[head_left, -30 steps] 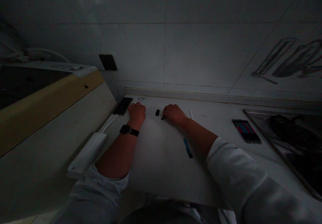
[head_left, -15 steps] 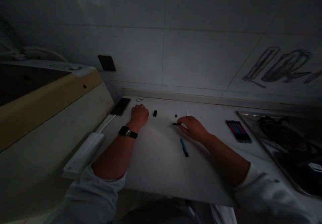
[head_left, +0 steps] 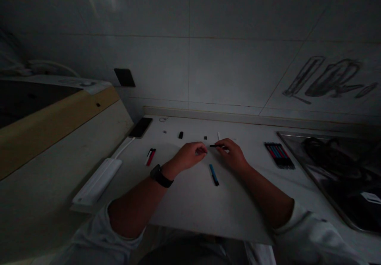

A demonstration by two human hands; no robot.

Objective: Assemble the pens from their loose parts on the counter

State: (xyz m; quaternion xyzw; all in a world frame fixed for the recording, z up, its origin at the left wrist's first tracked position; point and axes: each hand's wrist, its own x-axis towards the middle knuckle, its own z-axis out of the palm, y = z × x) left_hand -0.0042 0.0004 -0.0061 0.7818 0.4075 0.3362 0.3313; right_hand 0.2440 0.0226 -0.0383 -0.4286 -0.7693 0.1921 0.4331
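Between the thumb and fingers of my right hand [head_left: 230, 154] is a short, thin black piece [head_left: 213, 146], which looks like a pen part. My left hand [head_left: 192, 155] hovers just left of it, fingers curled together; whatever they hold, if anything, is hidden. A blue pen barrel with a black end [head_left: 213, 175] lies on the table below both hands. Beyond them are small black pieces [head_left: 181, 135], a tiny dark piece [head_left: 205, 137] and a thin white stick [head_left: 218, 135]. Two parts, a red one [head_left: 151, 157] and a white one with black [head_left: 148, 158], lie left of my left hand.
A row of red, blue and black pens [head_left: 279, 155] lies at right, beside a metal-rimmed hob [head_left: 321, 185]. At left are a phone [head_left: 141, 127], a white power strip [head_left: 97, 181] and small grey bits [head_left: 164, 131]. The tiled wall [head_left: 223, 74] closes off the back.
My left hand has moved right and nearer to me, from the small grey bits to beside my right hand. The right hand keeps the black piece and has barely moved.
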